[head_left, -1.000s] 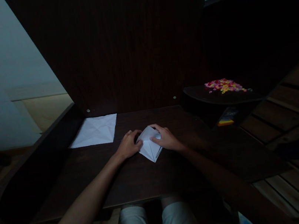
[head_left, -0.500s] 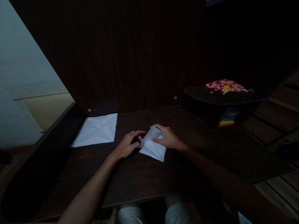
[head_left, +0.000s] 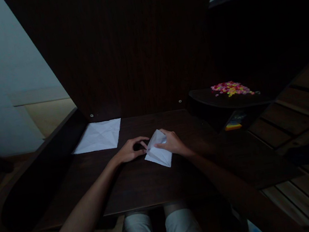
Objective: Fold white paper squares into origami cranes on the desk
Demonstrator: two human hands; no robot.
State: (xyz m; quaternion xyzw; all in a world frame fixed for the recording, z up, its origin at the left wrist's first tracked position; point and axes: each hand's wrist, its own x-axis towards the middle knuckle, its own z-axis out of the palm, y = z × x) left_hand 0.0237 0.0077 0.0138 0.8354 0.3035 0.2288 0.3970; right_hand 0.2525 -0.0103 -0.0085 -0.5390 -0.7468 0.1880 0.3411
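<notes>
A folded white sheet of paper (head_left: 160,155) with crease lines is at the middle of the dark desk, tilted, one corner toward me. My right hand (head_left: 171,142) grips its upper right part, thumb on top and fingers behind the far edge. At the paper's left edge, my left hand (head_left: 134,148) is curled with thumb and a fingertip meeting at the edge in a pinch; its index finger stretches toward the upper side. Part of the paper's far side is hidden by my right hand.
A creased white paper square (head_left: 99,136) lies at the desk's back left. Small pink, red and yellow pieces (head_left: 233,88) are heaped on a raised shelf (head_left: 200,95) at right, with a yellow-edged item (head_left: 233,126) beneath. A low side panel (head_left: 42,160) borders the left.
My left thumb and fingertip have come together at the paper's left edge. The paper has turned slightly, and my right hand keeps its grip. The camera view has shifted a little.
</notes>
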